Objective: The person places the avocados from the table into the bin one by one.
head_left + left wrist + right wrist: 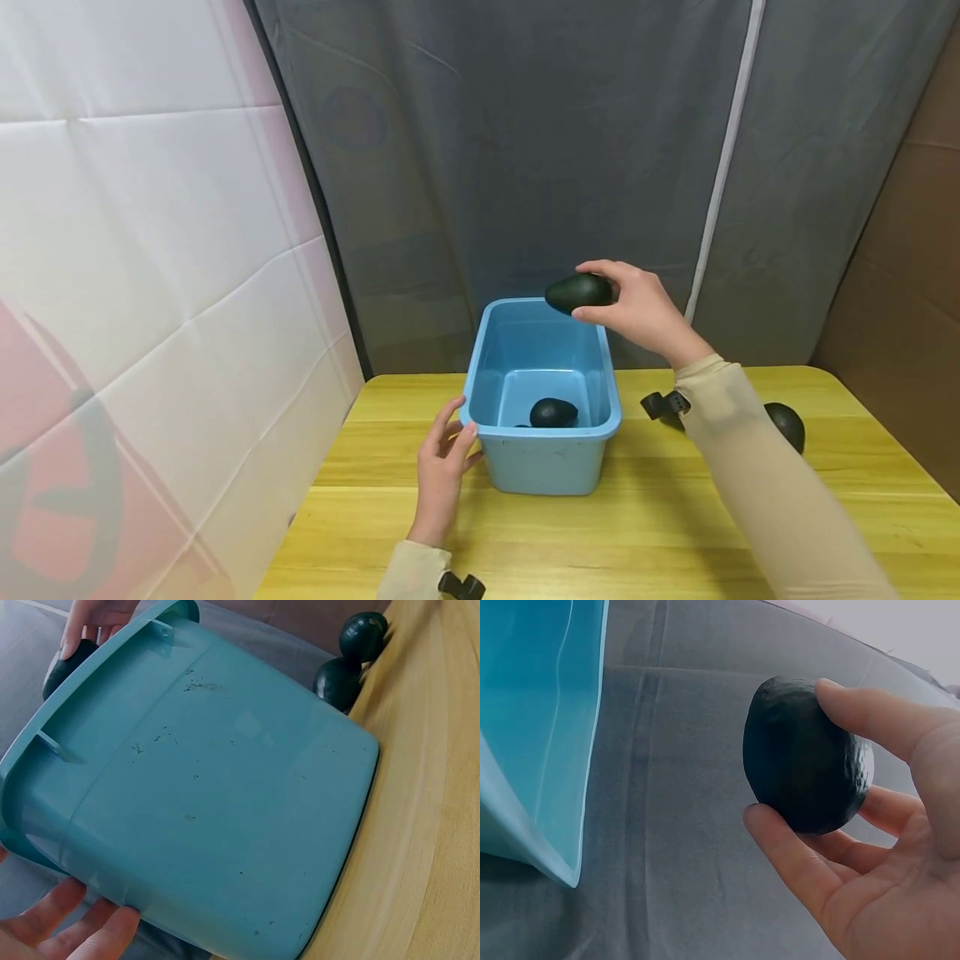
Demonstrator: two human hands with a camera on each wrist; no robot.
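We see, from the head camera, our right hand (pixel 637 312) raised above the far rim of a blue plastic bin (pixel 543 454), its thumb and fingers curled around a dark avocado (pixel 578 292) that it holds in the air over the bin's back right corner. The right wrist view confirms the grip: the fingers (pixel 870 712) wrap over the top of the avocado (pixel 806 754) and the thumb supports it from below, with the bin's edge (pixel 555 750) off to the left against the grey curtain (pixel 682 825). Our left hand (pixel 442 467) rests against the bin's near left corner, fingers relaxed and straight, touching the rim and wall without gripping. In the left wrist view the bin's outer wall (pixel 217 802) fills the picture, and the fingertips (pixel 82 930) lie just below its rim. A second avocado (pixel 553 412) lies on the bin's floor, near the front wall. A third avocado (pixel 787 427) sits on the yellow wooden table (pixel 645 517) to the right, partly hidden behind our right sleeve (pixel 757 475). A white sheet (pixel 150 292) hangs at left.
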